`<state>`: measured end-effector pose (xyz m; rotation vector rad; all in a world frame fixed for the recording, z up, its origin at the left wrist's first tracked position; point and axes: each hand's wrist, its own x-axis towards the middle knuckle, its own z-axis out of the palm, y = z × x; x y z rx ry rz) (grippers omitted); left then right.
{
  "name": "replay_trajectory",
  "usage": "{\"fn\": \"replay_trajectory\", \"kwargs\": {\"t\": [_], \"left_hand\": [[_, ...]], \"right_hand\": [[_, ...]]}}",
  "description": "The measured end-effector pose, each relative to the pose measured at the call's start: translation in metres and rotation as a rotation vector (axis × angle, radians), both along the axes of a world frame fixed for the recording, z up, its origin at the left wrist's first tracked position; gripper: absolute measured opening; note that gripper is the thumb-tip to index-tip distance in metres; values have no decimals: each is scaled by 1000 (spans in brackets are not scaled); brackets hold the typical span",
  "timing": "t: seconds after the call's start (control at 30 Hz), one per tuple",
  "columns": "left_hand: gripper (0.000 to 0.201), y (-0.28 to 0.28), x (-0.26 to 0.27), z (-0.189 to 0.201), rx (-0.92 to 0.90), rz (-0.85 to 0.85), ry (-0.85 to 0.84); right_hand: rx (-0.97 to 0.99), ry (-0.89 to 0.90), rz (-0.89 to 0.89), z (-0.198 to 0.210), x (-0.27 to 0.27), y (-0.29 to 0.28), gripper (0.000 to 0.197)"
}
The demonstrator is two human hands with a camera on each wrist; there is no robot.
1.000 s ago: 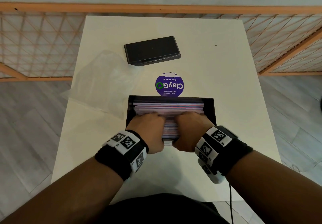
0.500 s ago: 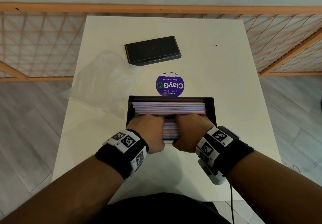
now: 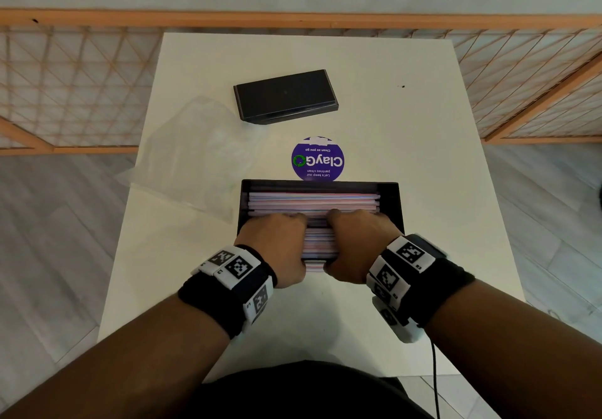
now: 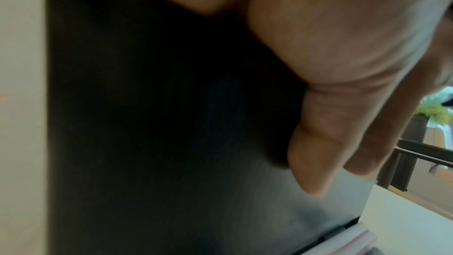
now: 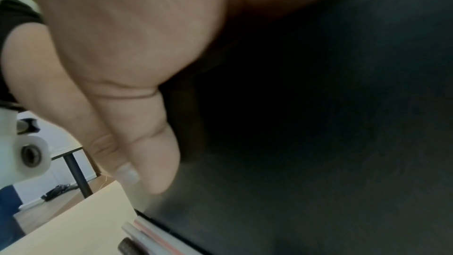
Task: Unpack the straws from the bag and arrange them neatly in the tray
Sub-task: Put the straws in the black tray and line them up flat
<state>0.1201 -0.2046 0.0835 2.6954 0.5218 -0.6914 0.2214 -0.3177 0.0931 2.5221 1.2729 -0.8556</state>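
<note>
- Nearest to the person, two forearms reach forward over the white table [image 3: 374, 105], each one with a black wrist band [image 3: 224, 291] that carries white marker tags.
- The left hand [image 3: 277, 249] and the right hand [image 3: 355, 246] sit side by side on the near part of one black tray [image 3: 392, 203]; the knuckles point up and the fingers curl down into the straws [image 3: 312, 202].
- Both hands seem to grip a bundle of the straws between them; in the wrist views each thumb [image 4: 316, 162] lies against the dark outer wall of the tray, so the grip itself is hidden.
- The straws are many, too many to count, pink and white with some blue; they lie along the length of the tray, and a few ends stick out just past its near edge, between the hands.
- Just behind the tray is one round purple sticker [image 3: 317, 159] on the table.
- To the left of it lies one clear plastic bag [image 3: 198, 154], crumpled and flat.
- Farther away lies one black lid [image 3: 286, 96], slightly turned.
- Behind the table runs one wooden lattice railing [image 3: 81, 86].
</note>
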Motion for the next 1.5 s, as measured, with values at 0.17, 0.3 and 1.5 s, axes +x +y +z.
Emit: {"fn": "replay_trajectory", "kwargs": {"t": [0.17, 0.3, 1.5], "left_hand": [[39, 0, -1, 0, 54, -39, -10], [40, -4, -4, 0, -11, -11, -25], [27, 4, 2, 0, -93, -39, 160]], "right_hand": [[-12, -43, 38, 0, -1, 0, 40], [-16, 8, 13, -2, -1, -1, 37], [-93, 72, 13, -12, 4, -1, 29]]}}
